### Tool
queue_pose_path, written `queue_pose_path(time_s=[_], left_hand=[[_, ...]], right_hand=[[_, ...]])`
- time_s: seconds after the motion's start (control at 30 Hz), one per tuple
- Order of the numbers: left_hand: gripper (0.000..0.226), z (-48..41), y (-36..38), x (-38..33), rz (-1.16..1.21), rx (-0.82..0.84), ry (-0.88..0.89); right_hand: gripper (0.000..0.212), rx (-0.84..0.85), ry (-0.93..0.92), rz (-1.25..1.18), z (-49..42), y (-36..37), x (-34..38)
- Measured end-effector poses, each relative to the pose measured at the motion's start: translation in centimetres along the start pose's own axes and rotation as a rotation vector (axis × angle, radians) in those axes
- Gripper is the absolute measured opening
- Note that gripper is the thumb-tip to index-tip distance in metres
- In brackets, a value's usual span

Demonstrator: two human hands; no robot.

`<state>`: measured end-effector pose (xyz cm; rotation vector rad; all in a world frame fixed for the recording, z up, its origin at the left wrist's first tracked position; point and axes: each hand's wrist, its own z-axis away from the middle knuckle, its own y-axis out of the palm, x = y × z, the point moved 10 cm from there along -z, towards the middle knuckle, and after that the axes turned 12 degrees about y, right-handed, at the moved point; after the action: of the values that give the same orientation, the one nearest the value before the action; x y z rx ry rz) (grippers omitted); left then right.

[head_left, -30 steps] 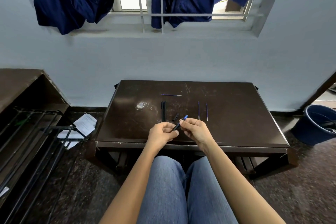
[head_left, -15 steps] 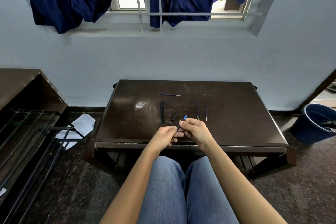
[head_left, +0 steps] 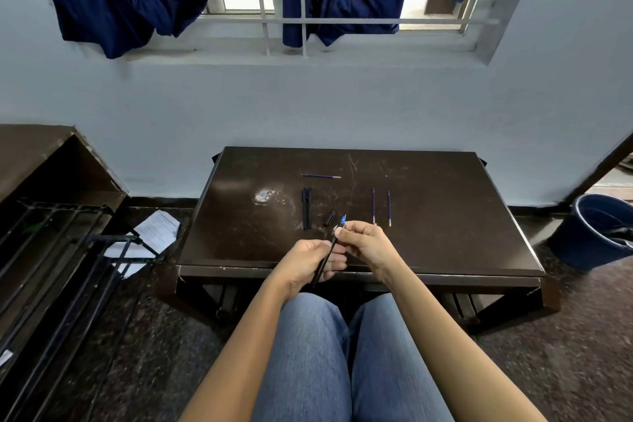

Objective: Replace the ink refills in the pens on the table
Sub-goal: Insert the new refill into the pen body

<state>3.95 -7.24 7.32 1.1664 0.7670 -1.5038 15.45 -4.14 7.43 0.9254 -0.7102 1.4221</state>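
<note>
Over the near edge of the dark table (head_left: 445, 243), both hands hold one black pen (head_left: 328, 252) with a blue tip. My left hand (head_left: 305, 264) grips its barrel low down. My right hand (head_left: 368, 243) pinches the upper end just under the blue tip. Two black pens (head_left: 306, 207) lie side by side on the table beyond my hands. A small black cap (head_left: 330, 218) lies to their right. Two thin blue refills (head_left: 381, 207) lie parallel further right, and one more refill (head_left: 321, 176) lies crosswise at the back.
A dark blue bucket (head_left: 597, 231) stands on the floor at the right. A black metal rack (head_left: 58, 271) and papers (head_left: 154, 233) lie at the left, beside a dark cabinet (head_left: 41, 154). My knees in jeans (head_left: 342, 353) sit under the table's near edge.
My left hand has slid down and back toward me along the pen, so more of the black barrel shows between my hands. My right hand stays at the blue tip.
</note>
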Motion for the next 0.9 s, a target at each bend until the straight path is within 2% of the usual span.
queue_pose_path(time_s=[0.1,0.2,0.37,0.53,0.63,0.77,0.9], left_hand=[[0.019,-0.3,-1.2,-0.6,-0.038,-0.087,0.08],[0.022,-0.7,-1.8,-0.5,-0.074,-0.165,0.107],[0.036,-0.5,0.3,0.4,-0.044,-0.029,-0.036],[0.022,-1.3,-0.6,0.1,-0.016,-0.072,0.034],[0.029,-1.4,-0.1,0.4,-0.009,-0.004,-0.024],[0.04,-1.7,0.6,1.0,0.077,0.106,-0.131],[0.03,-2.4,0.1,1.6,0.221,0.09,-0.15]], right_hand=[[0.026,-0.024,0.01,0.015,-0.2,-0.2,-0.3],[0.028,-0.051,0.018,0.033,-0.5,-0.3,-0.4],[0.03,-0.021,0.018,0.012,-0.9,-0.3,-0.5],[0.028,-0.019,0.036,0.002,-1.6,-0.4,-1.1],[0.025,-0.008,0.04,-0.017,-1.9,-0.4,-1.2],[0.01,0.122,0.062,-0.082,-2.5,0.5,-1.4],[0.028,0.271,0.15,-0.298,-3.2,1.7,-1.4]])
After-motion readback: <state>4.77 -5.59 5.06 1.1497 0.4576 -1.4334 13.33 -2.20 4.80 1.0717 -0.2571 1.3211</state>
